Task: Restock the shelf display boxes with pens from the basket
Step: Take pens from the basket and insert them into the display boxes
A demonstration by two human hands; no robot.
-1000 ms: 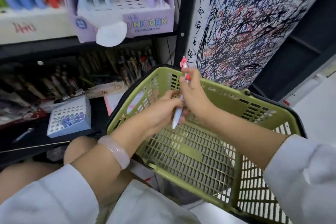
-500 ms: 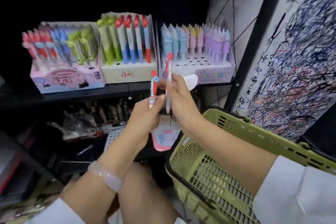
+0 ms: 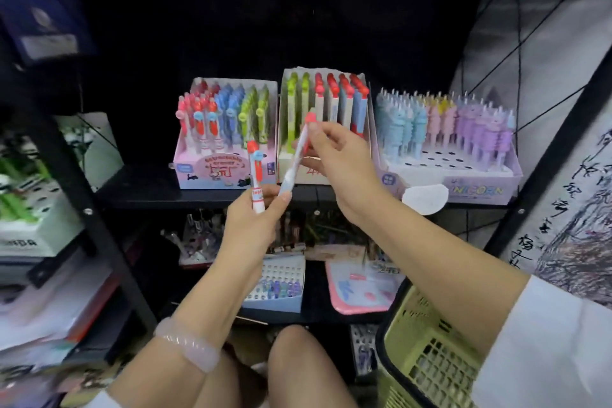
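While the left hand [image 3: 253,215] grips a red-capped pen [image 3: 256,175] upright by its lower end, the right hand [image 3: 334,156] pinches a second pen [image 3: 298,156] near its red cap, with that pen slanting down so its pale tip reaches the left hand's fingertips. Both pens hang in front of the middle display box [image 3: 323,129], which stands on a dark shelf [image 3: 149,190] and holds tall pens with green and red tops. Just left of the middle display box sits a pink display box [image 3: 212,172] filled with red, blue and green pens, and the upright pen overlaps its front right corner. Just right of the middle display box stands a lilac display box [image 3: 477,187] with pastel blue, pink and purple pens at the back and bare holes along its front rows. Below the middle display box, on the lower shelf, lies a small white holed box [image 3: 278,278] beside a pink board [image 3: 357,288]. The green basket [image 3: 427,354] sits well below and right of the middle display box, under the right forearm; its inside is mostly out of view. A pale bracelet [image 3: 188,344] circles the left wrist.
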